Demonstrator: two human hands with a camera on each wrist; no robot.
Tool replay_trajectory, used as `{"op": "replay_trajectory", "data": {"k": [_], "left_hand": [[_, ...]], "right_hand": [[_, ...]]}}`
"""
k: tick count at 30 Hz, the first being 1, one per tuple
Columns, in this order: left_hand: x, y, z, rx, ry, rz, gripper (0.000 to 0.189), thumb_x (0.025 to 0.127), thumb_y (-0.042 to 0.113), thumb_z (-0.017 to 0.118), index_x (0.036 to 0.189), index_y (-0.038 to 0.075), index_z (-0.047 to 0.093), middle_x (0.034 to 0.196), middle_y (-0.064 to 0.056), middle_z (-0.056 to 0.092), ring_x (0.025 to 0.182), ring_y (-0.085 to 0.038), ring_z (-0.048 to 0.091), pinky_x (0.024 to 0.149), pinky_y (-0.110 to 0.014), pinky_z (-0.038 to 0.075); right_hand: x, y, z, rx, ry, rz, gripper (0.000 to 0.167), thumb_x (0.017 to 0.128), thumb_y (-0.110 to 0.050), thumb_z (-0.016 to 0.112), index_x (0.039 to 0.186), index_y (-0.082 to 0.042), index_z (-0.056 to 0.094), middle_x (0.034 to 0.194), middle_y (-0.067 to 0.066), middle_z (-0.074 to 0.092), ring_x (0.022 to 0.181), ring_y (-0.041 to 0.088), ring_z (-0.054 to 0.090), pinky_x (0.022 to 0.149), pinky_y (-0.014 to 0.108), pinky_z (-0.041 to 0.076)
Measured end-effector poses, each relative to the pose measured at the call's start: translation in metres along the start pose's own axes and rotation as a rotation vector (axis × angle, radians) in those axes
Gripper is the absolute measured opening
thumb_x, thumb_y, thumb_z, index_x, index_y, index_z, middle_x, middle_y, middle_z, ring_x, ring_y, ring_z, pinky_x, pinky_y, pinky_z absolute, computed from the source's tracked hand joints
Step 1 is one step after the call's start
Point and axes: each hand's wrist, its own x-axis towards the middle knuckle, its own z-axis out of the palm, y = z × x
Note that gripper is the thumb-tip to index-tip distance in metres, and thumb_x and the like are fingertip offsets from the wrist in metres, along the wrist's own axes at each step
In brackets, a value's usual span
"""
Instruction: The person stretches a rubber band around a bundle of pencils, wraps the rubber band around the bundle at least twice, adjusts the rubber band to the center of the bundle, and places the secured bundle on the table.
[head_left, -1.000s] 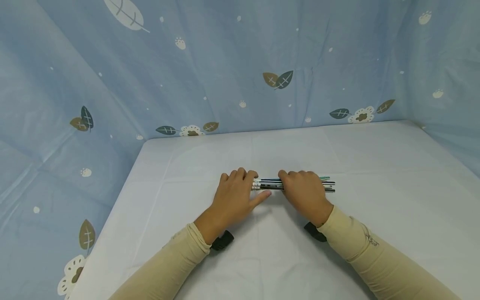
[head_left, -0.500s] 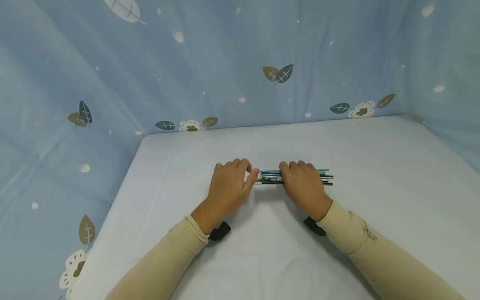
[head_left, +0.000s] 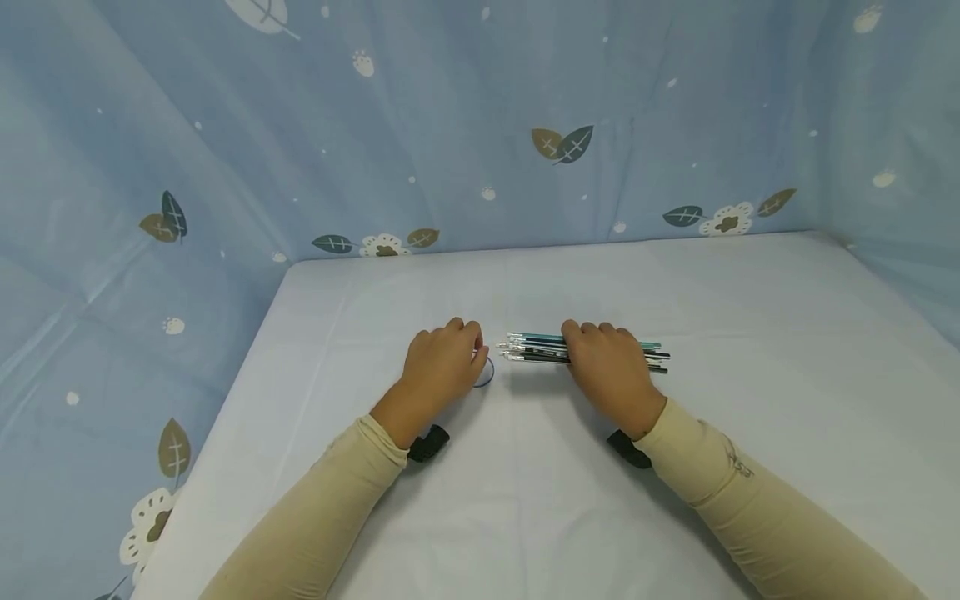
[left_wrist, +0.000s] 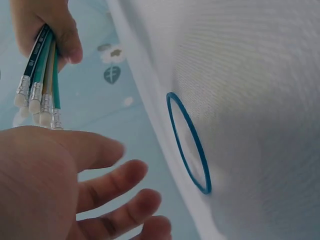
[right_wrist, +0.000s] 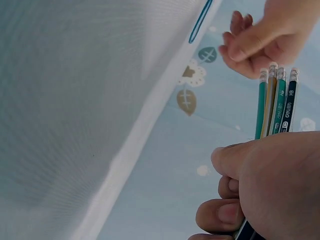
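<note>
Gripping the pencils (head_left: 543, 350) mid-length: right hand (head_left: 609, 364), fingers curled tight. Left hand (head_left: 442, 360) left of pencils, fingers half-curled, holding nothing. Blue band (left_wrist: 195, 136) lies left of pencils too. Risk: looser grip, bundle fans out; uneven eraser ends could snag band.

Over the white worktop (head_left: 585, 517), toward its far edge, the right hand (head_left: 611, 367) grips a bundle of pencils (head_left: 538, 349); nearer its left edge, the left hand (head_left: 441, 365) is just beside a blue ring (head_left: 492, 374).
</note>
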Motion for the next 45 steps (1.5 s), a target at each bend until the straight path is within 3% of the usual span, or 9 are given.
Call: {"op": "replay_trajectory", "data": {"k": [4,15,24,35,38,41,45], "left_hand": [[-0.001,0.000,0.002,0.027,-0.067,0.004,0.015,0.096,0.030,0.066,0.097,0.014,0.067,0.091,-0.002,0.066,0.071,-0.018,0.063,0.063,-0.036,0.050],[-0.008,0.005,0.004,0.046,-0.175,0.056,0.030,0.091,0.046,0.070,0.088,0.017,0.063,0.082,0.002,0.060,0.073,-0.017,0.061,0.069,-0.038,0.050],[-0.011,0.007,0.005,0.031,-0.134,0.094,0.012,0.092,0.026,0.073,0.087,0.015,0.071,0.079,0.002,0.067,0.068,-0.012,0.061,0.064,-0.033,0.049],[-0.009,0.009,0.003,0.041,-0.096,0.102,0.010,0.093,0.020,0.071,0.084,0.016,0.072,0.077,0.003,0.068,0.068,-0.013,0.061,0.067,-0.036,0.046],[-0.007,0.009,0.003,0.043,-0.032,0.086,0.010,0.096,0.018,0.065,0.088,0.015,0.071,0.079,0.001,0.067,0.071,-0.017,0.064,0.068,-0.038,0.045],[-0.004,0.010,0.000,-0.089,0.076,0.034,0.016,0.100,0.015,0.054,0.098,0.014,0.070,0.086,-0.001,0.068,0.076,-0.020,0.065,0.072,-0.040,0.047],[-0.004,0.015,-0.007,-0.527,0.171,0.001,0.030,0.107,0.023,0.040,0.121,0.012,0.064,0.113,-0.004,0.068,0.102,-0.022,0.063,0.092,-0.045,0.048]], "right_hand": [[0.000,-0.001,-0.002,-0.005,0.011,-0.004,0.018,0.081,0.004,0.072,0.078,-0.003,0.056,0.064,0.011,0.062,0.050,0.023,0.054,0.046,0.035,0.045],[-0.001,-0.002,-0.005,-0.027,0.025,-0.017,0.020,0.079,0.003,0.075,0.077,-0.004,0.057,0.059,0.009,0.061,0.047,0.019,0.050,0.043,0.031,0.041],[-0.003,-0.003,-0.005,-0.025,0.019,-0.026,0.020,0.080,0.001,0.076,0.077,-0.004,0.057,0.061,0.009,0.062,0.047,0.019,0.052,0.043,0.032,0.042],[-0.003,-0.001,-0.005,-0.019,0.033,-0.033,0.023,0.078,0.003,0.076,0.073,-0.005,0.054,0.057,0.007,0.058,0.045,0.016,0.046,0.041,0.029,0.038],[-0.003,-0.001,-0.005,-0.017,0.031,-0.031,0.024,0.078,0.004,0.076,0.073,-0.005,0.054,0.056,0.007,0.057,0.044,0.016,0.045,0.040,0.029,0.037],[-0.003,-0.002,-0.006,-0.012,0.023,-0.030,0.023,0.078,0.002,0.077,0.074,-0.005,0.055,0.057,0.007,0.058,0.044,0.016,0.046,0.040,0.029,0.037],[-0.002,-0.005,-0.008,0.001,0.002,-0.027,0.022,0.078,0.000,0.079,0.076,-0.005,0.057,0.058,0.006,0.060,0.045,0.016,0.047,0.041,0.029,0.039]]}}
